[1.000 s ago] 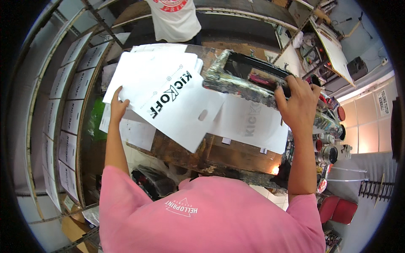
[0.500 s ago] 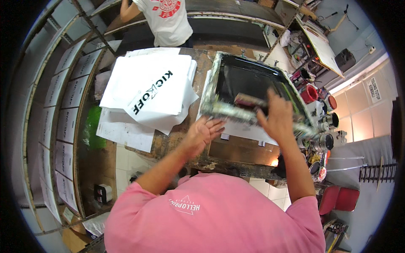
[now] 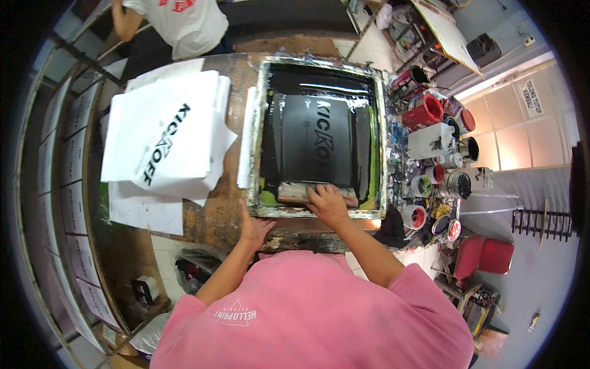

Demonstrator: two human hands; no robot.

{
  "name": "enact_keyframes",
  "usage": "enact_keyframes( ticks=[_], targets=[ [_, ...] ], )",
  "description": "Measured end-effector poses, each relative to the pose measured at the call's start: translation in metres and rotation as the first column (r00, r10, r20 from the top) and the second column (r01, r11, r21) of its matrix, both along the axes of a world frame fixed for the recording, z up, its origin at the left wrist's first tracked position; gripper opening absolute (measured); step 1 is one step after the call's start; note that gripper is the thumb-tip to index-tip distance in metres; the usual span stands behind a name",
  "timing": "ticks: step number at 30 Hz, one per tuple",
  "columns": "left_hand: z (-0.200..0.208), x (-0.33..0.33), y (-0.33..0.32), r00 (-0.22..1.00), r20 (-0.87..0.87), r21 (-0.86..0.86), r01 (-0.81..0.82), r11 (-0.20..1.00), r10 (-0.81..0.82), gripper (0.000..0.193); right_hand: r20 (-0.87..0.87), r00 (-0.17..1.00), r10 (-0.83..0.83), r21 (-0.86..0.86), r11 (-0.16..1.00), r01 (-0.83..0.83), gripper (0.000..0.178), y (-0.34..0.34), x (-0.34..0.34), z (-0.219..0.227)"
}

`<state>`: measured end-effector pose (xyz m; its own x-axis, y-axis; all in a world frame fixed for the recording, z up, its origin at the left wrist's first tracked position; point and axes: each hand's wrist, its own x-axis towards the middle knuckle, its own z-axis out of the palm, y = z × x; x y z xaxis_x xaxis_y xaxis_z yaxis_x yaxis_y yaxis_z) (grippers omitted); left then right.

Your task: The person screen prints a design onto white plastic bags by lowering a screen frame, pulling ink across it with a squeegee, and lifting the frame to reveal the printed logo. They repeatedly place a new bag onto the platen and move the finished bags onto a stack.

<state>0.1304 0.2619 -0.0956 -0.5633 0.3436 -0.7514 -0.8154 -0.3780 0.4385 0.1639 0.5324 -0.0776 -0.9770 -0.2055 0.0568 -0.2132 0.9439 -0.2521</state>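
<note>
Screen-printing frame [image 3: 381, 147], just one, sits at twelve o'clock on the counter [image 3: 209, 212], wet black ink [image 3: 307, 77] inside it. One squeegee [image 3: 295, 193] at its six o'clock end, right hand [image 3: 329, 206] fingers wrapped over it. Left hand [image 3: 253, 230] is by the seven o'clock corner, can't tell if those fingers grip. One white paper stack [image 3: 132, 135], ten o'clock. Toward three, one white tub [image 3: 407, 215] has red stuff in it.
</note>
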Motion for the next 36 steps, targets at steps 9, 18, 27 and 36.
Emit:
enact_keyframes(
  ticks=[9,18,27,36],
  targets=[
    [0.008,-0.001,0.010,0.989,0.106,-0.187,-0.085,0.979,0.106,0.119,-0.164,0.986,-0.013,0.011,1.000,0.015,0.042,0.069,-0.199,-0.024],
    [0.041,0.000,0.018,0.994,0.003,-0.194,-0.104,0.975,0.107,0.116,0.046,0.997,0.067,-0.009,0.998,-0.067,0.041,0.137,-0.331,0.010],
    [0.058,0.009,0.002,0.990,-0.094,-0.069,-0.109,0.992,0.102,0.112,-0.104,0.994,0.045,0.072,0.997,-0.037,0.034,0.131,-0.325,0.005],
    [0.070,0.012,-0.010,0.978,-0.198,0.047,-0.049,0.998,0.057,0.111,-0.090,0.996,-0.014,0.047,0.999,0.019,0.035,0.053,-0.126,0.041]
  ],
)
